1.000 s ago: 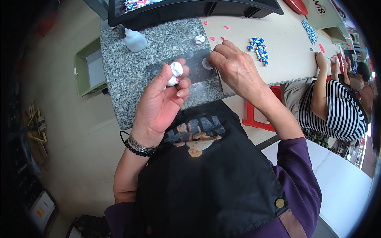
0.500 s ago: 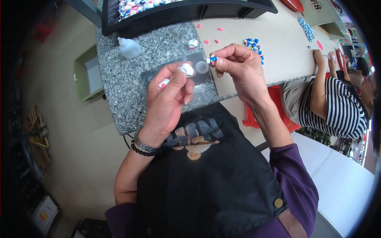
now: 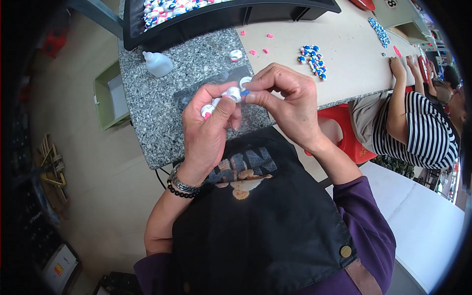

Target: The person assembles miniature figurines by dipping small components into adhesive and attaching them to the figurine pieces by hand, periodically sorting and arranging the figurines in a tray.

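Observation:
My left hand (image 3: 204, 123) is closed on small white figure parts. One white part (image 3: 230, 93) sits between its thumb and forefinger, and another white part with pink (image 3: 207, 111) rests lower against the fingers. My right hand (image 3: 297, 103) pinches a tiny blue piece with pink (image 3: 245, 92) right beside the upper white part. Its fingertips partly cover the piece, so I cannot tell whether the two are joined. Just beyond the fingertips lies a small round pale dish (image 3: 245, 80), partly hidden, on a dark shiny sheet (image 3: 189, 96).
A squeeze bottle (image 3: 158, 65) and a white round part (image 3: 236, 55) stand on the granite top (image 3: 147, 113). Behind is a black tray (image 3: 196, 27) of small parts. Blue-and-white pieces (image 3: 312, 61) and pink bits lie rightward. A person in stripes (image 3: 418, 118) sits at the right.
My right hand has moved left and down, bringing the small blue piece up to the white part. My left hand stays nearly in place, its white parts slightly turned.

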{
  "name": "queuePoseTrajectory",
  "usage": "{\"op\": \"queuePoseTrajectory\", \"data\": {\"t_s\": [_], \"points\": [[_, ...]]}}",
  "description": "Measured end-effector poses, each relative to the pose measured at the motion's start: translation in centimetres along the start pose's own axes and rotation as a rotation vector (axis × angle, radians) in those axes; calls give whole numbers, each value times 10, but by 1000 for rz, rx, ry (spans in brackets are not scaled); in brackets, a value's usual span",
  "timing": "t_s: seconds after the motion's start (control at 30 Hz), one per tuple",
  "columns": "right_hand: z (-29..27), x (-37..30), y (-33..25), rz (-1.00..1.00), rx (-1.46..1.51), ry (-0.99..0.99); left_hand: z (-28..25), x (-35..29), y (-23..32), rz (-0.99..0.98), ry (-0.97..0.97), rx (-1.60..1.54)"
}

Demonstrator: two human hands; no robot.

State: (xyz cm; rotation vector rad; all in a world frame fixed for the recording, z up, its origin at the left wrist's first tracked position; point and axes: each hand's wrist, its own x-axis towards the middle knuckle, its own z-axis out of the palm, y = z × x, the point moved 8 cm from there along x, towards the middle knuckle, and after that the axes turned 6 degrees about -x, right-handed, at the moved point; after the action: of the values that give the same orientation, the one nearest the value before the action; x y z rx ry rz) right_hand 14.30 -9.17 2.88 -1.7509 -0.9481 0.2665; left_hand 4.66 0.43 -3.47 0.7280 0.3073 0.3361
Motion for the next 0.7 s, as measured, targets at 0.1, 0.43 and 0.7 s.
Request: {"op": "queuePoseTrajectory", "data": {"t_s": [0.1, 0.43, 0.7], "points": [[3, -3, -3, -81, -51, 15, -2, -1, 3, 63, -6, 174], [-1, 12, -17, -220, -38, 6, 3, 7, 8, 31, 41, 31], [-9, 36, -51, -448, -299, 62, 17, 17, 12, -189, 23, -248]]}}
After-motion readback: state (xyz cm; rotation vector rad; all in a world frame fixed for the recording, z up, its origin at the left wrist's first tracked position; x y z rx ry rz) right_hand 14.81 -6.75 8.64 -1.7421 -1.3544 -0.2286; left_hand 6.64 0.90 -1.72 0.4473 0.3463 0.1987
